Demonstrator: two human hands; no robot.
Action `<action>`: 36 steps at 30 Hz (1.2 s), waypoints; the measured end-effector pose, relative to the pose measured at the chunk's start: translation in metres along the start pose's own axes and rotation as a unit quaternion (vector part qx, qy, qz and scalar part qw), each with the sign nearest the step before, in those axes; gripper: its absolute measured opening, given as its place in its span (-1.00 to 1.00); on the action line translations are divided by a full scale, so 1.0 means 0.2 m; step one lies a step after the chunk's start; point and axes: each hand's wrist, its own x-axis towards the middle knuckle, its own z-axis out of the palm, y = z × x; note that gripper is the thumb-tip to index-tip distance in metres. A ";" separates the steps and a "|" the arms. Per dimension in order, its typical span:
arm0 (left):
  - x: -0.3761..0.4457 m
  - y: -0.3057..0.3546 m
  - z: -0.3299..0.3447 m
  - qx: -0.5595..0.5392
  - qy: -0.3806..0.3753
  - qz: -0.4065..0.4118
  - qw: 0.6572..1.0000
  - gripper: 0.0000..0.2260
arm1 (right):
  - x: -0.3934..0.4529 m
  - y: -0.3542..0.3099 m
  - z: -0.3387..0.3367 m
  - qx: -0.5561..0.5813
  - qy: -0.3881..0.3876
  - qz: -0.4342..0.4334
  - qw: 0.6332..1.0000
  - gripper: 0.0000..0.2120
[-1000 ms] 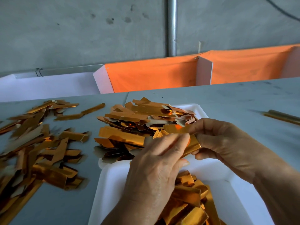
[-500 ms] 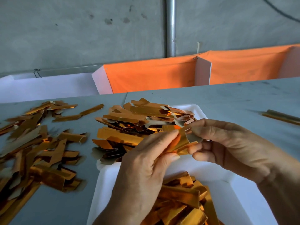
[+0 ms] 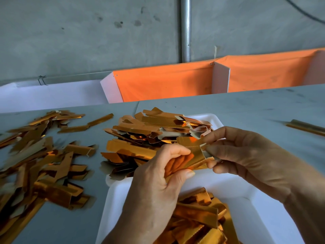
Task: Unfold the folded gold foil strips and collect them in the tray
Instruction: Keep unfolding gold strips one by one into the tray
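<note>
A folded gold foil strip (image 3: 195, 155) is held above the near white tray (image 3: 249, 213), partly opened with its pale inner side showing at the right end. My left hand (image 3: 158, 191) pinches its left part between thumb and fingers. Gripping the right end is my right hand (image 3: 246, 161). Several gold strips (image 3: 198, 215) lie in the near tray under my hands. A second white tray (image 3: 213, 120) behind it carries a heap of gold strips (image 3: 140, 136).
A loose pile of gold strips (image 3: 38, 159) covers the grey table at the left. A thin gold stick (image 3: 306, 128) lies at the right. Orange fabric bins (image 3: 167, 81) with white dividers stand behind the table, below a concrete wall and metal pipe (image 3: 185, 29).
The strip has been opened further between my hands: my left hand slid lower and now pinches it from below, and my right hand pulled its end apart, exposing the pale inside.
</note>
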 end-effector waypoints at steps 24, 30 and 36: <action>0.00 0.03 -0.01 -0.060 -0.010 0.013 0.998 -0.77 | 0.00 0.00 0.03 0.079 -0.040 0.000 0.996 -0.87; 0.00 0.03 0.00 -0.063 0.001 0.011 0.998 -0.76 | 0.00 0.00 0.02 -0.024 -0.013 -0.047 0.999 -0.84; 0.00 0.03 -0.01 -0.083 -0.024 -0.001 0.996 -0.74 | 0.00 0.00 0.01 -0.001 -0.028 -0.048 0.998 -0.82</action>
